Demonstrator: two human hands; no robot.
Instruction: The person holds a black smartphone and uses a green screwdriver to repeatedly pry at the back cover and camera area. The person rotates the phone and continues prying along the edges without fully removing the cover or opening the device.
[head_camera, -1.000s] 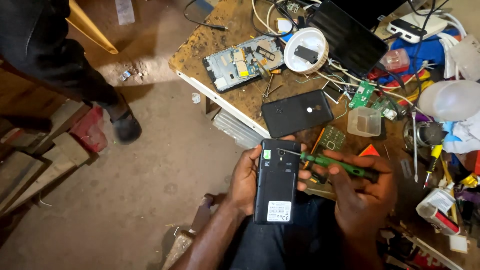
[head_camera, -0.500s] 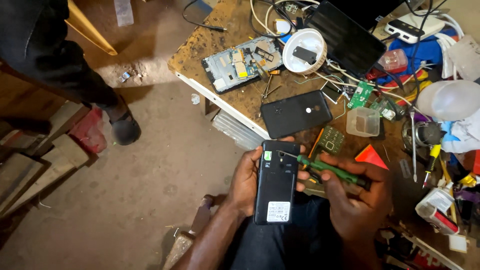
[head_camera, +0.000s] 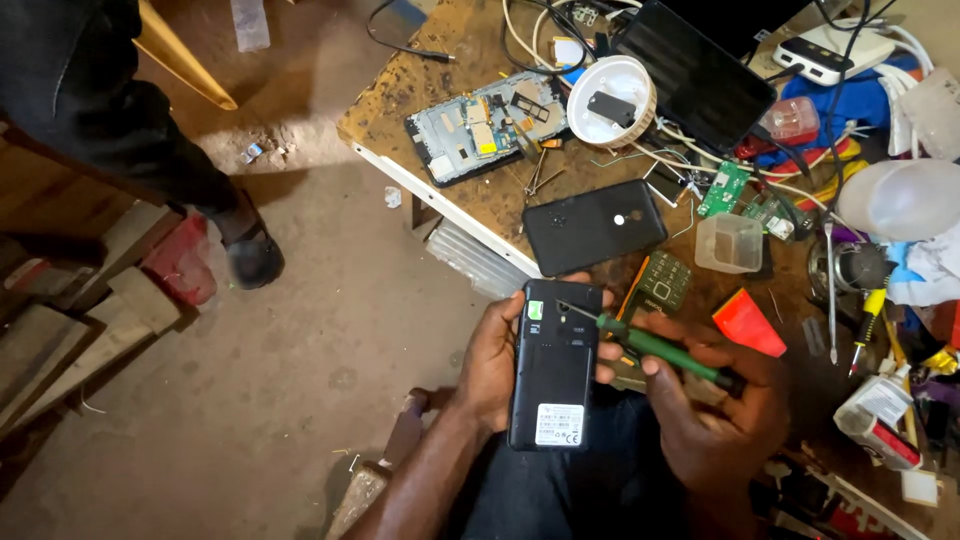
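Backless black phone (head_camera: 553, 365), green screwdriver (head_camera: 655, 346)

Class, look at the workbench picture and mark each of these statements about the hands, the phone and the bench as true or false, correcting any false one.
1. The left hand holds a black phone. True.
2. The right hand grips a red hammer. False: a green-handled screwdriver.
3. The screwdriver's tip sits near the phone's top end. True.
4. The black back cover lies on the floor. False: it lies on the bench.
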